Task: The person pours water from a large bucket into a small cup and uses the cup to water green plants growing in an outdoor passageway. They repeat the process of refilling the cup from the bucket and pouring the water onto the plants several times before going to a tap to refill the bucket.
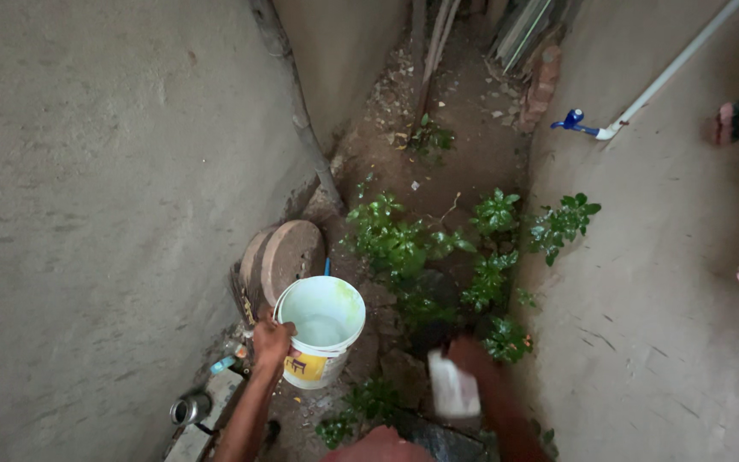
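Note:
My left hand [272, 340] grips the rim of a white bucket [322, 329] with a yellow label; a little pale liquid lies at its bottom. The bucket is held low above the dirt ground, tilted slightly. My right hand [464, 355] is blurred and holds a small white bottle-like container [453, 387] just right of the bucket, beside green leafy plants [404, 244].
Grey concrete walls close in on both sides of a narrow dirt strip. Round stone slabs [280, 257] lean on the left wall. A white pipe with a blue tap [573, 120] runs on the right wall. A metal cup [188, 411] sits lower left.

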